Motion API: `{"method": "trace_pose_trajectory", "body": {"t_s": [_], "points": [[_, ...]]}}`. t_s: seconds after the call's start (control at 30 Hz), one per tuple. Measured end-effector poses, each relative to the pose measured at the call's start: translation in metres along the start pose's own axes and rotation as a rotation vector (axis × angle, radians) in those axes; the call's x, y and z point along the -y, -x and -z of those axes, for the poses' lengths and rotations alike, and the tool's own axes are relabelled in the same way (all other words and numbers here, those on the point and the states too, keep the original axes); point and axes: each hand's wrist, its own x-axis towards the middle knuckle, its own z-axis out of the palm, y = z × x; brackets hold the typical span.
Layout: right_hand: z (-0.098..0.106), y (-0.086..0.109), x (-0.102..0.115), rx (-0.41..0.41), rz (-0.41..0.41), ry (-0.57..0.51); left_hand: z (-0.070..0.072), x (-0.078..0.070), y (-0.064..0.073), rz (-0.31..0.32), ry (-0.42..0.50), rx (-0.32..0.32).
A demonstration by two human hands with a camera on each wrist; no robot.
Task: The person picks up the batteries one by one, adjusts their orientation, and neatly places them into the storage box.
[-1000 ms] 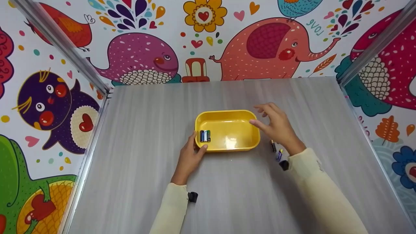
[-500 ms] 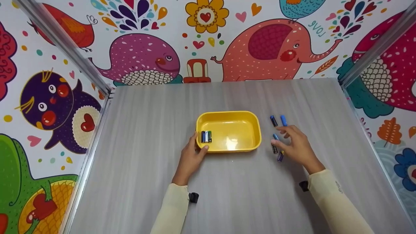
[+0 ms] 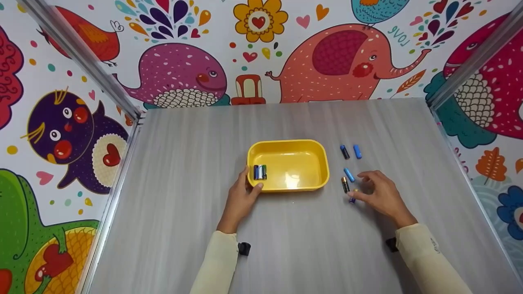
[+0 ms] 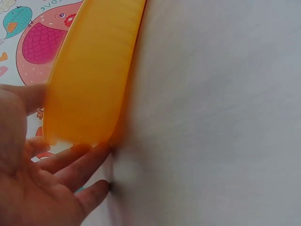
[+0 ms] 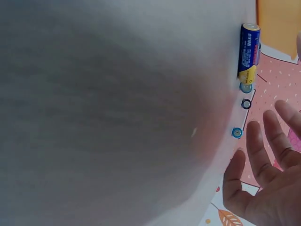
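Observation:
A yellow plastic tray (image 3: 292, 190) lies on the table, and my left hand (image 3: 241, 200) grips its near left corner. The left wrist view shows the thumb on one side of the tray's corner and fingers (image 4: 77, 172) against the other. Several small batteries (image 3: 260, 172) stand side by side in the tray's left end. To the tray's right, my right hand (image 3: 384, 200) hovers with thumb and fingers spread, holding nothing. Its thumb overlaps a purple-and-yellow battery (image 5: 249, 52). Just beyond lie a black-and-gold battery (image 3: 345, 185) and a light blue battery (image 3: 349, 174).
Farther back to the right lie a dark battery with a blue end (image 3: 345, 152) and a blue battery (image 3: 357, 151). The grey wood-grain table (image 3: 188, 163) meets cartoon-printed walls (image 3: 175, 69) at the back and sides, with metal posts (image 3: 81, 61) in the corners.
My right hand has drawn back from over the tray's right rim toward the near batteries, uncovering the ones behind. The left hand keeps its grip on the tray.

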Motion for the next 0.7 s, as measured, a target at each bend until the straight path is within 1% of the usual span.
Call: {"method": "trace_pose_trajectory", "body": {"t_s": [0.23,0.37,0.6,0.7], "points": [[-0.0025,0.0009,-0.0058,0.063,-0.040,0.003,-0.0010,-0.0001,0.0000,0.013,0.008,0.009],[-0.0021,0.0010,-0.0081,0.068,-0.048,0.019,-0.0010,-0.0010,0.0004,0.015,0.011,0.006],[-0.0008,0.0019,-0.0096,0.080,-0.052,0.039,-0.0006,0.0002,0.0003,-0.010,0.002,-0.002],[-0.0011,0.0018,-0.0101,0.084,-0.043,0.047,-0.0004,0.0001,0.0000,-0.004,0.005,-0.002]]}}
